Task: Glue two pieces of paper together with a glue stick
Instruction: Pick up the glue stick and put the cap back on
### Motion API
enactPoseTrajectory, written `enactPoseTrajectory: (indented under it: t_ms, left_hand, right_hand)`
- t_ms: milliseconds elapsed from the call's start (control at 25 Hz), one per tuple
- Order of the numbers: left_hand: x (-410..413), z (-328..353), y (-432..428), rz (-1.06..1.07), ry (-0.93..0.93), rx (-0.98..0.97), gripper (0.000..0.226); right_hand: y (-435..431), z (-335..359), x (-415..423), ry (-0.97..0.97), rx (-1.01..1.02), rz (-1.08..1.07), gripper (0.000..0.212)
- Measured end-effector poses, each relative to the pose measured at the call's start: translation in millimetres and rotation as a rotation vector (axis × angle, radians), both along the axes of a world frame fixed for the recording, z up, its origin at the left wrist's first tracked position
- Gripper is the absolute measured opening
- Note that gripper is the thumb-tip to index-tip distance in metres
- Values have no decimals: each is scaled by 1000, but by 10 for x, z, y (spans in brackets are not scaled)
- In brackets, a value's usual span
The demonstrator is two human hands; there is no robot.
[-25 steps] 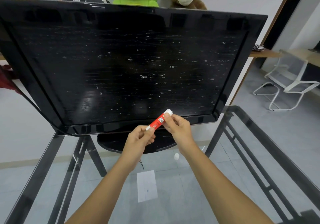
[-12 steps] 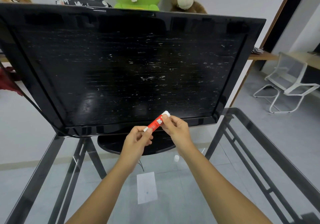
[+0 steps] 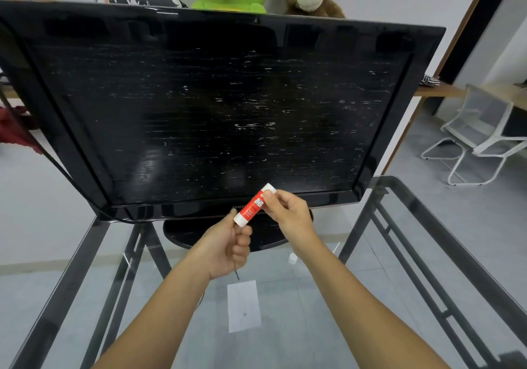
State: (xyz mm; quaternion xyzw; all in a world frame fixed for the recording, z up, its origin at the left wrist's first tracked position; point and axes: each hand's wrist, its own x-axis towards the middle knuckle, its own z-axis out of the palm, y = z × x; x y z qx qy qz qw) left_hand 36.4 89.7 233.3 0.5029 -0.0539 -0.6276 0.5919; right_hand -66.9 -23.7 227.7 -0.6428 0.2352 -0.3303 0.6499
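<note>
Glue stick (image 3: 254, 205): held tilted in the air in front of the monitor (image 3: 216, 106), above the glass desk (image 3: 393, 268).
Left hand (image 3: 228, 247): fingers closed on the white lower end of the stick.
Right hand (image 3: 288, 214): fingertips pinched on the red barrel just under the white upper end.
Paper (image 3: 244, 306): one white sheet is seen lying flat on the desk, below the hands; a second sheet cannot be made out.
Small white piece (image 3: 292, 258): rests on the desk near the right wrist; possibly a cap, which cannot be confirmed.
Risk, grip: the stick could be dropped onto the glass if both pinches are loosened during twisting.
Risk, glue: too much glue may be wound out and broken off.
Risk, paper: the light sheet could be shifted by a passing forearm.
</note>
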Motion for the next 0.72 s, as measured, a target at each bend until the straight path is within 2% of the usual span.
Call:
enactPoseTrajectory:
  t_ms: [80, 200, 240, 320, 400, 520, 600, 720]
  left_hand:
    - [-88, -44, -28, 150, -479, -82, 43]
    - [-125, -158, -2, 214, -1272, -218, 29]
    - [-115, -190, 6, 239, -1446, -227, 30]
    - [-108, -260, 5, 284, -1668, -237, 33]
    - [-111, -328, 4, 275, -1747, -256, 35]
    - [-86, -423, 16, 246, -1725, -226, 36]
    - [-81, -503, 28, 235, -1700, -185, 36]
    - [-74, -626, 49, 216, -1654, -145, 37]
  right_hand:
    - [-28, 1, 2, 9, 2, -40, 15]
    - [-47, -22, 1, 48, -23, -43, 11]
    - [-46, -35, 2, 58, -24, -38, 10]
    - [-50, -70, 4, 68, -29, -31, 11]
    - [-79, -121, -13, 75, -56, -4, 13]
    - [-188, -299, -48, 160, -125, 46, 23]
    - [-307, -504, -80, 267, -153, -7, 36]
    - [-517, -911, -178, 474, -252, -124, 39]
